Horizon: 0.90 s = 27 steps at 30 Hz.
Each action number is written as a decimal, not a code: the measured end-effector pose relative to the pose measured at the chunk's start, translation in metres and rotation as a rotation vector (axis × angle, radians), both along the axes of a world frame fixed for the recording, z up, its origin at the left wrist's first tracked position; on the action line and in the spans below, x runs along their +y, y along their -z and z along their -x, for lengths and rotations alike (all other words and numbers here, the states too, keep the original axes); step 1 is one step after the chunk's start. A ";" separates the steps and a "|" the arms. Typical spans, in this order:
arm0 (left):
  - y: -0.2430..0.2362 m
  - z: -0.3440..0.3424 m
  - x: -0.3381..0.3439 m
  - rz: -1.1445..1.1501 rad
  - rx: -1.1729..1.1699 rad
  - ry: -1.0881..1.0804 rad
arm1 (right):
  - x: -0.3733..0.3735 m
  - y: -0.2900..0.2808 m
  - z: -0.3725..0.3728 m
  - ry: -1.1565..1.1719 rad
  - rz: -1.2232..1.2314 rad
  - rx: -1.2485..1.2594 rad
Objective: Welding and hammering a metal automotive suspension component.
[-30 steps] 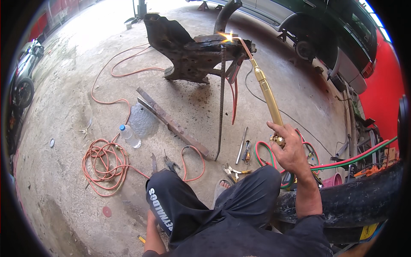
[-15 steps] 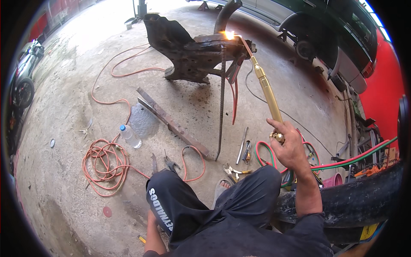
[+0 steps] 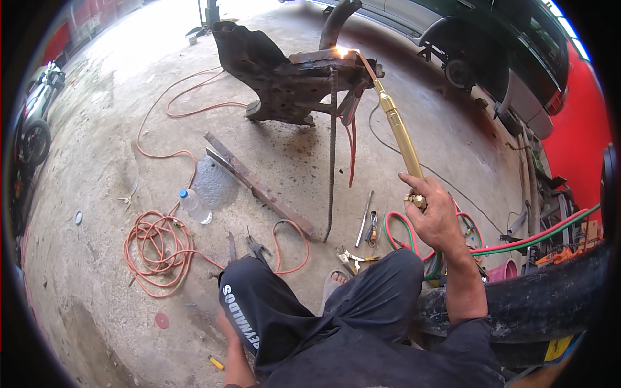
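Observation:
A brass gas torch (image 3: 402, 136) is held in my right hand (image 3: 433, 213), the fingers wrapped round its lower end near the valve knob. Its copper-coloured tip slants up and away to a bright glowing spot (image 3: 341, 52) on a dark, rusty metal part (image 3: 284, 84). A ribbed steel rod (image 3: 332, 155) runs down from that part to the floor, and a thick curved pipe (image 3: 337, 24) rises behind it. My left hand (image 3: 226, 325) is low beside my left thigh; the leg hides its fingers, so its grip does not show.
Red and green hoses (image 3: 530, 242) trail off to the right. On the concrete lie an angle-iron bar (image 3: 259, 186), a coiled orange cable (image 3: 155, 252), a water bottle (image 3: 195, 207), pliers (image 3: 349, 258) and a dark clamp (image 3: 257, 247). A vehicle (image 3: 498, 58) stands at the far right.
The glowing spot and torch tip sit slightly farther left in the picture, as does the metal part. My left forearm has shifted a little to the right. My right hand keeps hold of the torch.

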<state>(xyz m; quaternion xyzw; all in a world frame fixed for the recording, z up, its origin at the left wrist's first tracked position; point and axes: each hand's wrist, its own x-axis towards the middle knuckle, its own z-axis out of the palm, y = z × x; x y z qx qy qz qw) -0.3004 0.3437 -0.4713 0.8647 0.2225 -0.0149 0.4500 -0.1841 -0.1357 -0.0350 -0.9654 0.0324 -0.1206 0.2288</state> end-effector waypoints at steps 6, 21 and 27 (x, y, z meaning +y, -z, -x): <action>-0.118 -0.108 -0.002 -0.294 -0.070 0.031 | -0.004 0.004 -0.002 -0.015 -0.033 -0.008; -0.405 -0.266 -0.176 -0.060 -0.864 0.532 | -0.023 0.005 -0.004 -0.057 -0.099 -0.028; -0.450 -0.287 -0.226 -0.042 -0.933 0.536 | -0.026 0.005 -0.002 -0.068 -0.119 -0.018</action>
